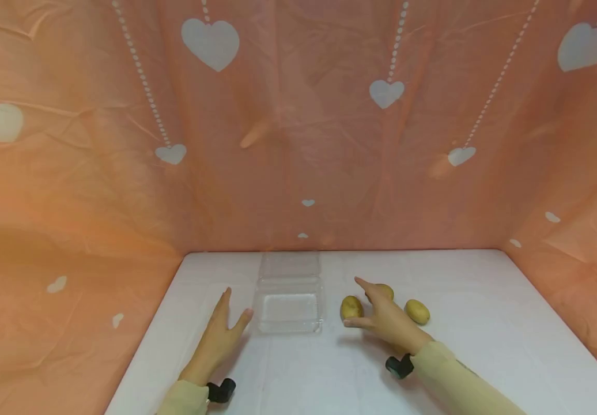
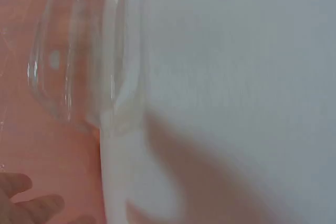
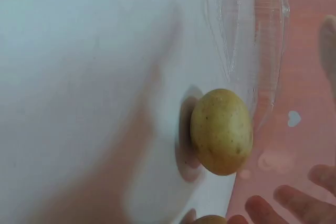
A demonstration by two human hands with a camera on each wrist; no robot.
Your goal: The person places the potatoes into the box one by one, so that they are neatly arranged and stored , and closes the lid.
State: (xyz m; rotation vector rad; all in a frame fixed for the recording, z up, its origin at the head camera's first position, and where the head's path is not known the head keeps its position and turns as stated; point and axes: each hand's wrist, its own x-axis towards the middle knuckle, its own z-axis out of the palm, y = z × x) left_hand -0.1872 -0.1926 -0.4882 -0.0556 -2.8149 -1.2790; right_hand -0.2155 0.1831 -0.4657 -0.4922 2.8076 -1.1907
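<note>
Close over the nearest potato my right hand is spread, thumb and fingers apart, holding nothing. The same potato shows whole in the right wrist view, lying on the white table. A second potato is partly hidden behind the right hand's fingers. To the right of that hand lies a third potato. My left hand hovers with straight fingers and spread thumb, left of a clear plastic clamshell box. The box stands with its lid folded back, away from me.
A white tabletop carries everything. An orange cloth with white hearts rises behind the table and along both sides. Each wrist wears a small black camera.
</note>
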